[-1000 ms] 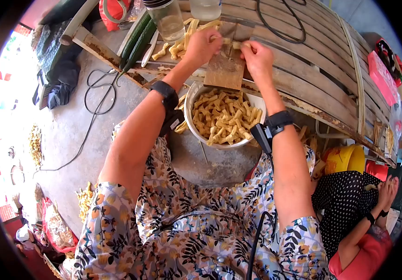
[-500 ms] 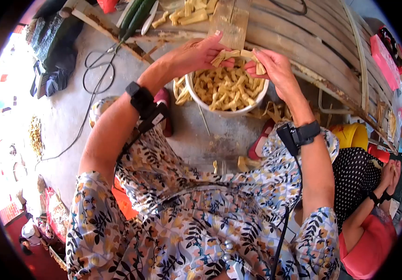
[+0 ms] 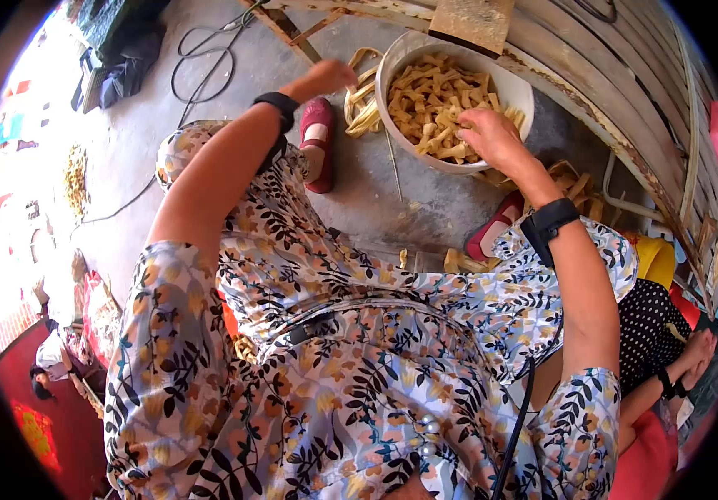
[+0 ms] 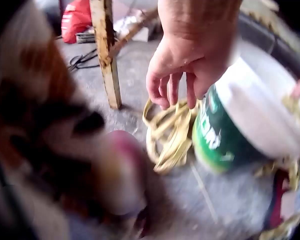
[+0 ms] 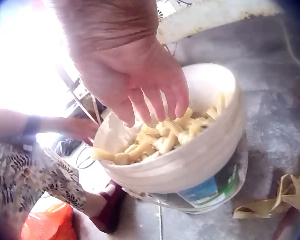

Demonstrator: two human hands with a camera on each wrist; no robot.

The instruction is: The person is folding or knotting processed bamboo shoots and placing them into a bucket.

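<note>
1. Since 0.5 s ago the 2 hands have parted: the right hand [image 3: 490, 133] has dropped into the white plastic bucket [image 3: 515, 83], fingers relaxed on the pale yellow knotted pieces [image 3: 425, 92], gripping nothing.
2. Beside it, the left hand [image 4: 182, 70] hangs loosely curled and empty just above the coil of strips [image 4: 167, 137], flat, limp and yellow, lying on concrete against the bucket's left side; this hand is nearer.

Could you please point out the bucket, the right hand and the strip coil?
bucket [image 5: 190, 165], right wrist view, outer wall
right hand [image 5: 130, 75], right wrist view, back of hand
strip coil [image 4: 167, 137], left wrist view, its middle
</note>
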